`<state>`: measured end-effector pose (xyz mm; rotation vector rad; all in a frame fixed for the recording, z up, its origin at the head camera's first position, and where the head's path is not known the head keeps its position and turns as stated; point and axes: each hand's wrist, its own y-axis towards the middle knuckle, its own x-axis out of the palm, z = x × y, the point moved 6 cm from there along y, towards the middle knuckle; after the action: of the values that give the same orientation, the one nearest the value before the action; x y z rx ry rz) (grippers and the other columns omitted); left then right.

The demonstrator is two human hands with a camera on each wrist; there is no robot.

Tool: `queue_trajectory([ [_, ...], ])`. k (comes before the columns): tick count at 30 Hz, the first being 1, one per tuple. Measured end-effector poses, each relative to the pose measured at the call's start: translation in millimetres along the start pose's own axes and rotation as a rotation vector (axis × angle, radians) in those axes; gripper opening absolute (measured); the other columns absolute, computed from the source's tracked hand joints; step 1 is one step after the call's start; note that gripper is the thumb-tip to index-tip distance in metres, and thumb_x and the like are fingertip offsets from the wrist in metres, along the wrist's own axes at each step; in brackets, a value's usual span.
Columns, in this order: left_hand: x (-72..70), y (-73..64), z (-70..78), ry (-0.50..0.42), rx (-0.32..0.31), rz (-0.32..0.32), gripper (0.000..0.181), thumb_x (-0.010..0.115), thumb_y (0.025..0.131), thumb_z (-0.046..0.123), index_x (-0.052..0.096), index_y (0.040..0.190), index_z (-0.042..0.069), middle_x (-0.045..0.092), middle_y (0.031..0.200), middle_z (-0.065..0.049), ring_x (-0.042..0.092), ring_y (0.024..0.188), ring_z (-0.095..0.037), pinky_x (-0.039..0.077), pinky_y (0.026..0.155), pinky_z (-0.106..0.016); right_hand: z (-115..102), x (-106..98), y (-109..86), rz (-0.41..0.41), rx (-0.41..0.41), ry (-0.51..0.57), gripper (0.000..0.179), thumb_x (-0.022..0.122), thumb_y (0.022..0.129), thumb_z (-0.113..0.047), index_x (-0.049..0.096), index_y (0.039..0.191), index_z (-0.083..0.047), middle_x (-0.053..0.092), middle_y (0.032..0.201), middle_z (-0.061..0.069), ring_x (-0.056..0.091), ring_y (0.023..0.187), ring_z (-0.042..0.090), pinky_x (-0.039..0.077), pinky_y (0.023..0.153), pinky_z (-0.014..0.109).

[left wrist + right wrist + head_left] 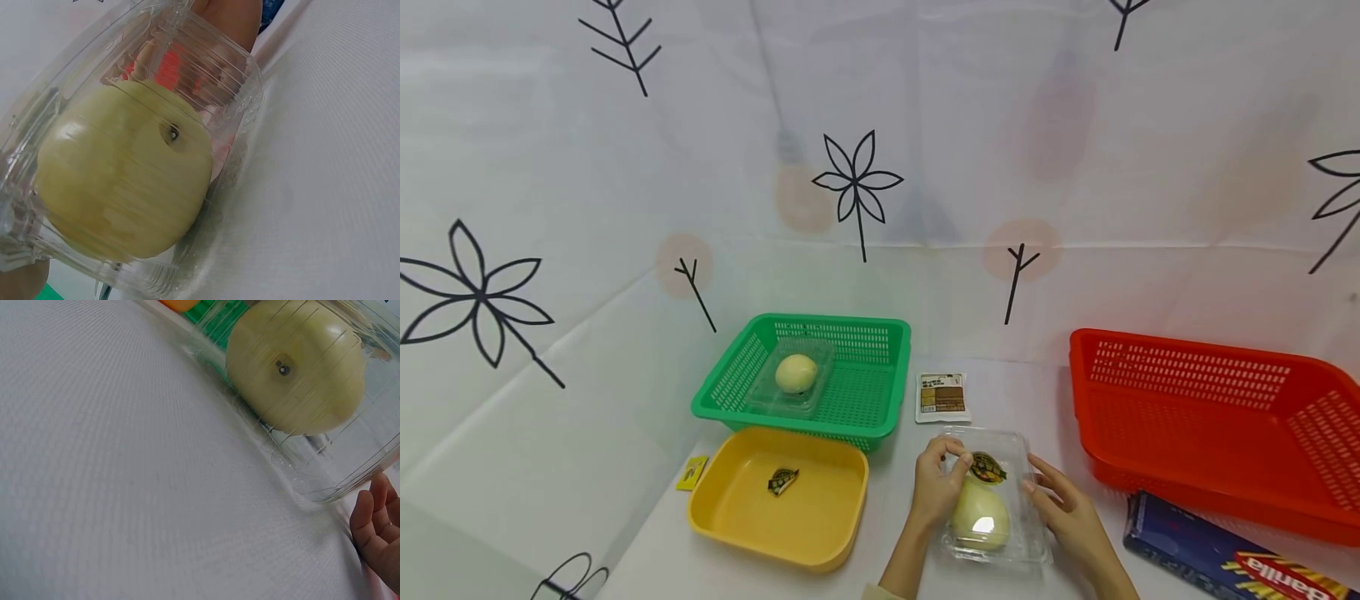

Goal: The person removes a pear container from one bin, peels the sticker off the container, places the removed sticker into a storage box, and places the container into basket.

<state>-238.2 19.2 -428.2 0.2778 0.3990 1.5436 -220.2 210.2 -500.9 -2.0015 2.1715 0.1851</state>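
A clear plastic clamshell box (pixel 1028 533) lies on the white table with a pale yellow-green apple (pixel 981 518) inside. On its lid is a dark sticker (pixel 988 468) with gold print. My left hand (pixel 934 490) pinches at the sticker's left edge with thumb and forefinger. My right hand (pixel 1070 510) grips the box's right side, thumb toward the lid, other fingers along the edge. Through the clear wall, the left wrist view shows the apple (pixel 128 172) close up. Fingertips of the right hand (pixel 378 525) meet the box's lower edge in the right wrist view.
A green basket (pixel 868 408) holds another clear box with a pale fruit (pixel 796 373). The yellow tray (pixel 775 533) before it has a crumpled dark sticker (pixel 782 481). A red basket (pixel 1172 433), blue Barilla box (pixel 1195 542), brown-white packet (pixel 943 397) and yellow sachet (pixel 692 472) lie around.
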Motion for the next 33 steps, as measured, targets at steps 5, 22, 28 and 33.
queue_trajectory([
  [5, -0.6, 0.0, 0.1, 0.005, 0.000, 0.005, 0.004, 0.061, 0.076, -0.010, 0.059, 0.075, -0.008, 0.059, 0.082, -0.022, 0.056, 0.085, -0.032, 0.037, 0.078, -0.030, -0.3, 0.0, 0.2, 0.001, 0.001, 0.002, 0.053, 0.058, 0.093, -0.023, 0.041, 0.140, -0.005, 0.050, 0.125, 0.023, 0.056, 0.089, 0.007, 0.046, 0.065, 0.027],
  [22, 0.1, 0.4, -3.9, -0.004, -0.018, 0.025, 0.005, 0.061, 0.077, -0.011, 0.058, 0.075, -0.008, 0.059, 0.079, -0.014, 0.056, 0.083, -0.026, 0.037, 0.076, -0.030, 0.1, 0.5, -0.5, -0.008, 0.042, -0.011, 0.054, 0.057, 0.094, -0.025, 0.039, 0.142, -0.006, 0.049, 0.125, 0.022, 0.054, 0.088, 0.013, 0.044, 0.065, 0.026],
  [28, 0.2, 0.4, -4.6, 0.007, -0.019, 0.028, 0.006, 0.062, 0.077, -0.011, 0.059, 0.075, -0.006, 0.059, 0.080, -0.013, 0.056, 0.083, -0.025, 0.037, 0.077, -0.029, -0.9, 0.5, -1.0, 0.000, 0.024, 0.002, 0.053, 0.058, 0.094, -0.023, 0.041, 0.141, -0.006, 0.050, 0.120, 0.019, 0.054, 0.086, 0.012, 0.043, 0.063, 0.025],
  [33, 0.3, 0.5, -4.5, 0.015, -0.006, 0.033, 0.006, 0.062, 0.076, -0.012, 0.059, 0.075, -0.006, 0.059, 0.080, -0.010, 0.056, 0.083, -0.028, 0.037, 0.077, -0.030, -1.4, 0.5, -1.2, 0.000, 0.020, 0.001, 0.053, 0.057, 0.094, -0.023, 0.040, 0.141, -0.005, 0.050, 0.120, 0.019, 0.055, 0.085, 0.011, 0.043, 0.063, 0.025],
])
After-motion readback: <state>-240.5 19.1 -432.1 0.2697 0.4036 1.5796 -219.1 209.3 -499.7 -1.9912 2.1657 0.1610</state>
